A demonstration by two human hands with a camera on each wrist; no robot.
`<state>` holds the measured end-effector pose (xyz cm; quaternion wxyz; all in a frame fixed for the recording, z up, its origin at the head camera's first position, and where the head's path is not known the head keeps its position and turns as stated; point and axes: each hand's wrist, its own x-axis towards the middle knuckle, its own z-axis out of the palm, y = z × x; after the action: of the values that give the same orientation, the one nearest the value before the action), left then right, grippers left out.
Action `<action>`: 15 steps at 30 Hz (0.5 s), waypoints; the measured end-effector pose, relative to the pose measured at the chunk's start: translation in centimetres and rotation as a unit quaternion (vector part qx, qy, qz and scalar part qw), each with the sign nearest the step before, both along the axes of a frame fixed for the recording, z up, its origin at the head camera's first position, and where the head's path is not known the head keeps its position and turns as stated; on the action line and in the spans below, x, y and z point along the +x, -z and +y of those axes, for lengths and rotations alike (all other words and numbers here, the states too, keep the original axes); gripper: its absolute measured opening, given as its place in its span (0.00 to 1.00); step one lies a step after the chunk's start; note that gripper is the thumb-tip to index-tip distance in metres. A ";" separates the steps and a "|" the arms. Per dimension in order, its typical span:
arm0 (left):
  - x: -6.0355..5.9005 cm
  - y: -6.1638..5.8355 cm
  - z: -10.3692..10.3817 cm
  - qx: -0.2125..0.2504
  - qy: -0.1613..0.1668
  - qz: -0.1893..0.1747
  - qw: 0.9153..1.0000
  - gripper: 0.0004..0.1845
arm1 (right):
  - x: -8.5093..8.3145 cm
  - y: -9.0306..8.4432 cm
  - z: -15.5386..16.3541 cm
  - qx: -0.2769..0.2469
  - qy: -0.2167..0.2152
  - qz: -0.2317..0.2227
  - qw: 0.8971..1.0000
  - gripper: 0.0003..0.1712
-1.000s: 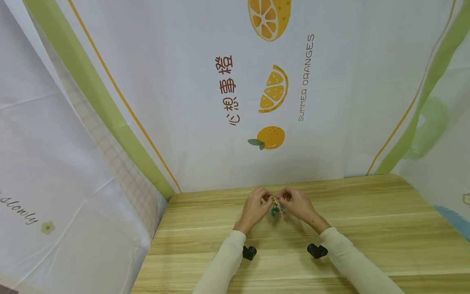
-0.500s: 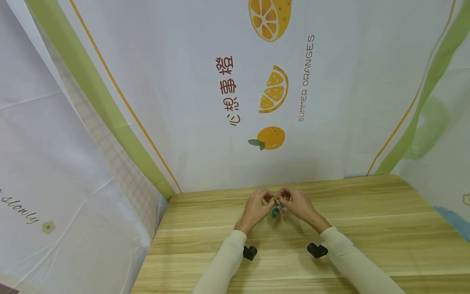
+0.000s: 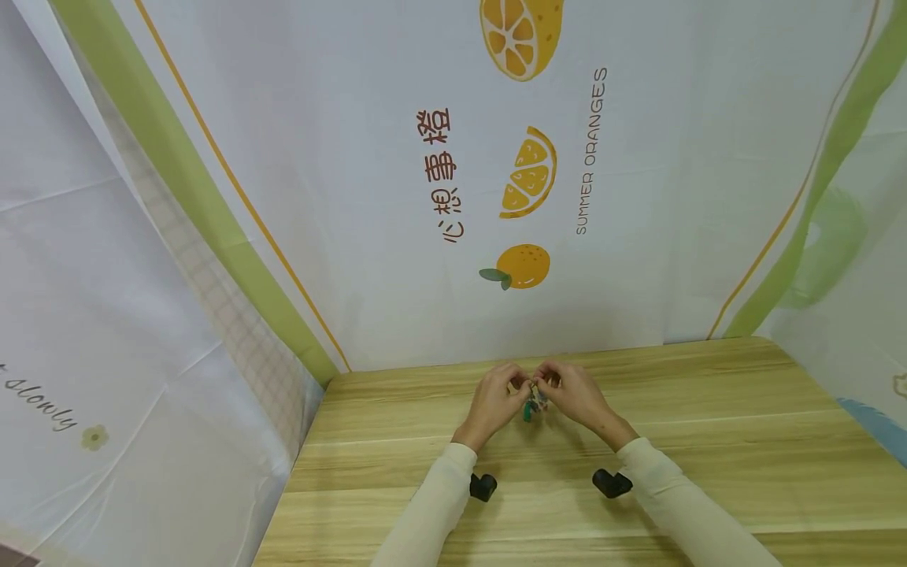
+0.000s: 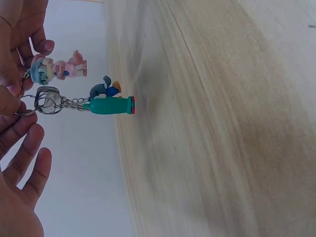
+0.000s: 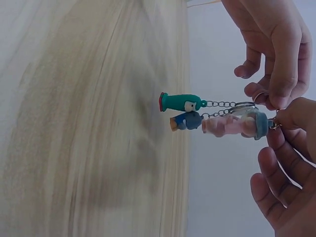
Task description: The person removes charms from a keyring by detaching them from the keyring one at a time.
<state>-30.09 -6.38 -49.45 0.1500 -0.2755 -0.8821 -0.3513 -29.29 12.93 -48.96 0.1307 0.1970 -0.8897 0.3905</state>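
Note:
Both hands meet above the wooden table. My left hand pinches a metal key ring between thumb and index finger, its other fingers spread below. My right hand pinches the small metal loop at the head of a pink figurine charm with a blue-grey cap. From the ring, short chains carry a green bottle-shaped charm with a red base and a blue-grey figurine charm. All the charms hang down close together. The pinched part of the loop is hidden by the fingertips.
A light wooden table spreads beneath the hands. White printed cloth hangs behind it and on both sides. Black camera pieces show beside the wrists, one at each cream sleeve.
The hands stay nearly in place with only small finger shifts. Between them, the hanging charms have turned slightly, and the green one now hangs a little lower.

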 end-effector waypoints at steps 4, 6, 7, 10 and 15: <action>0.0 0.0 0.1 -0.003 -0.001 0.014 1.000 0.04 | 0.0 0.0 0.1 0.007 0.004 -0.006 1.000 0.04; 0.0 0.0 0.1 -0.003 -0.001 0.020 1.000 0.04 | 0.0 0.0 0.1 0.011 0.006 -0.009 1.000 0.05; 0.0 0.0 0.2 -0.004 -0.001 0.024 1.000 0.04 | 0.0 0.0 0.1 0.013 0.008 -0.010 1.000 0.05; 0.1 -0.1 0.2 -0.004 0.000 0.029 1.000 0.04 | -0.1 0.0 0.2 0.015 0.014 -0.015 1.000 0.05; 0.3 -0.1 0.3 0.002 0.002 0.033 0.999 0.04 | 0.0 0.0 0.3 0.015 0.019 -0.024 0.999 0.05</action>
<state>-29.83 -6.09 -49.35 0.1788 -0.2882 -0.8756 -0.3440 -29.33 13.21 -48.98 0.1133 0.1725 -0.9021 0.3789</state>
